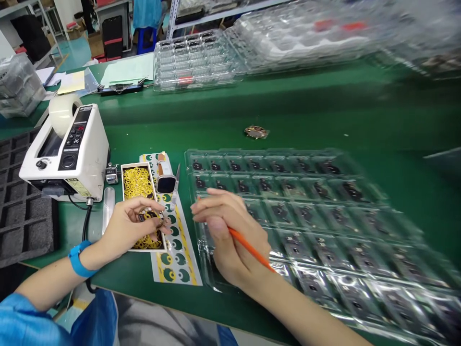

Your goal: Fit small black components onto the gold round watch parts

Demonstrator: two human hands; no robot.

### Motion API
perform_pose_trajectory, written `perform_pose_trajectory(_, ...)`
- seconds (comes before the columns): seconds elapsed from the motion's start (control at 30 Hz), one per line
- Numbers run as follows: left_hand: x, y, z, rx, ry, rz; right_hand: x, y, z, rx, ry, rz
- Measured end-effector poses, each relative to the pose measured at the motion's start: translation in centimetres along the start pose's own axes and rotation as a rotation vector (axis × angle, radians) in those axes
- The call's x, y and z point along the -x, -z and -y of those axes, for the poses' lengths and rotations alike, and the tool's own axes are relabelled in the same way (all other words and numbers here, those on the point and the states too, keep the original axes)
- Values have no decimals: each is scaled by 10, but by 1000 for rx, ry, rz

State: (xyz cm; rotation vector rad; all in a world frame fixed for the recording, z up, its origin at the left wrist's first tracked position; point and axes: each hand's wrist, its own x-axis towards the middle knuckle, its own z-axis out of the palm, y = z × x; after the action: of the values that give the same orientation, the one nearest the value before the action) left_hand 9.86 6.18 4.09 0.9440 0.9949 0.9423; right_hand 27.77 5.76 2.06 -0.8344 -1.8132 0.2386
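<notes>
- The fingers of the right hand (227, 231) are closed and grasp an orange stick (250, 248); its long axis goes diagonal, and its tip points up past the fingers.
- The left hand (131, 226) is nearer to a small dark part (161, 222) and pinches it, but the detail is hard to see.
- Under this hand, yellow rubber bands (139, 182) fill a narrow box (124, 192).
- A clear plastic tray (186, 163) with dark parts lies under the right hand on the green tabletop (324, 120).
- A white tape dispenser (77, 158) stands farther left.

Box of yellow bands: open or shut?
Open: no lid covers the box, and the yellow bands lie exposed inside, with the left hand over them.
</notes>
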Motion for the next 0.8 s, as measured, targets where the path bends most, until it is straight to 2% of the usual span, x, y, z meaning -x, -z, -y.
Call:
perform_pose_trajectory(0.1, 1, -2, 1, -27, -5, 6, 0, -3, 4, -42, 24, 48)
perform_pose_trajectory(0.27, 2, -1, 1, -91, -21, 8, 3, -5, 10, 52, 80, 90)
perform_pose_trajectory(0.43, 3, -1, 2, -214, -95, -83, 5, -12, 16, 142, 188, 116)
perform_pose_trajectory(0.53, 6, -3, 5, -260, -164, -136, 5, -18, 16, 235, 233, 83)
perform_pose_trajectory(0.7, 13, -7, 13, -311, -237, -76, 5, -22, 9, 262, 79, 3)
perform_pose_trajectory(0.8, 15, -6, 17, -384, -281, -40, 5, -22, 7, 224, 1, -3)
